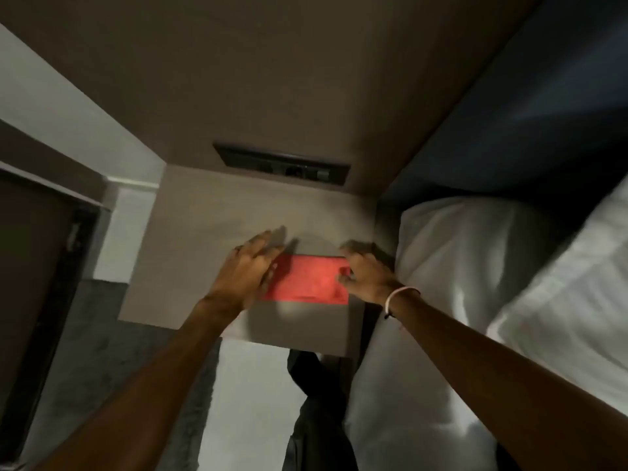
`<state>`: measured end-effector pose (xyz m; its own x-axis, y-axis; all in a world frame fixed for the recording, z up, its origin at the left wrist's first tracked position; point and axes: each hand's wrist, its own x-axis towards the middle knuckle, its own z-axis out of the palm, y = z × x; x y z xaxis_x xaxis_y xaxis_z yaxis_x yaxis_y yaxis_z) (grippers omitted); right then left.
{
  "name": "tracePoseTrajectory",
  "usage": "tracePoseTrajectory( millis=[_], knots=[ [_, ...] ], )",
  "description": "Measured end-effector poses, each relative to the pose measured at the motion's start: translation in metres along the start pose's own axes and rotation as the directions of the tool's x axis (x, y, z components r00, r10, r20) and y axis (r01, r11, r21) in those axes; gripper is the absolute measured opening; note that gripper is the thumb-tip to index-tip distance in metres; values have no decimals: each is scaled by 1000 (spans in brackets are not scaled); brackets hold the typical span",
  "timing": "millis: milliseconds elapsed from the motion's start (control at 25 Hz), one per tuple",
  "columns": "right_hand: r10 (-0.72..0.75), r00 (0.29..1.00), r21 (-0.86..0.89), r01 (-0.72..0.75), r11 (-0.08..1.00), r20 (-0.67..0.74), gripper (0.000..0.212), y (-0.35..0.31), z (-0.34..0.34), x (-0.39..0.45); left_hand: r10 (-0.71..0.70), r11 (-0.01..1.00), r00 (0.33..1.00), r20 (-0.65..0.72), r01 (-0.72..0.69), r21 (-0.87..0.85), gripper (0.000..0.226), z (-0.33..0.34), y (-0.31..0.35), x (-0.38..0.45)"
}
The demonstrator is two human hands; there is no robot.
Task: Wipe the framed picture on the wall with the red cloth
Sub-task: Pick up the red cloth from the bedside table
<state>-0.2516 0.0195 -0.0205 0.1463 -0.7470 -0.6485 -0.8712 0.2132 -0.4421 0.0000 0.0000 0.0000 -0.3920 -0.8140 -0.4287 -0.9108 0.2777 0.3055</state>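
A red cloth (307, 282), folded into a flat rectangle, lies on top of a beige bedside table (210, 232). My left hand (246, 270) rests over the cloth's left edge with its fingers spread and stretched forward. My right hand (367, 277) is at the cloth's right edge, fingers curled and thumb on the fabric, pinching that edge. A light band circles the right wrist. No framed picture is in view.
A dark socket panel (282, 164) is set in the brown wall panel behind the table. White pillows (458, 266) and bedding (560, 317) lie right of the table. A dark door (34, 266) stands at the left. My leg in dark trousers (316, 402) is below the table.
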Motion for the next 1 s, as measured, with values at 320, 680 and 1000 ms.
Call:
tracePoseTrajectory(
  millis=[320, 680, 1000],
  knots=[
    [-83, 976, -313, 16, 950, -203, 54, 18, 61, 54, -172, 985, 985, 15, 172, 17, 60, 82, -8, 37],
    [41, 972, 563, 99, 821, -230, 41, -14, -26, -45, 26, 796, 986, 162, 78, -600, 34, -47, 3, -4],
    [-4, 731, 531, 499, 685, -682, 15, -68, -248, -220, 307, 737, 947, -96, -300, -605, 20, -317, 132, -28]
  ],
)
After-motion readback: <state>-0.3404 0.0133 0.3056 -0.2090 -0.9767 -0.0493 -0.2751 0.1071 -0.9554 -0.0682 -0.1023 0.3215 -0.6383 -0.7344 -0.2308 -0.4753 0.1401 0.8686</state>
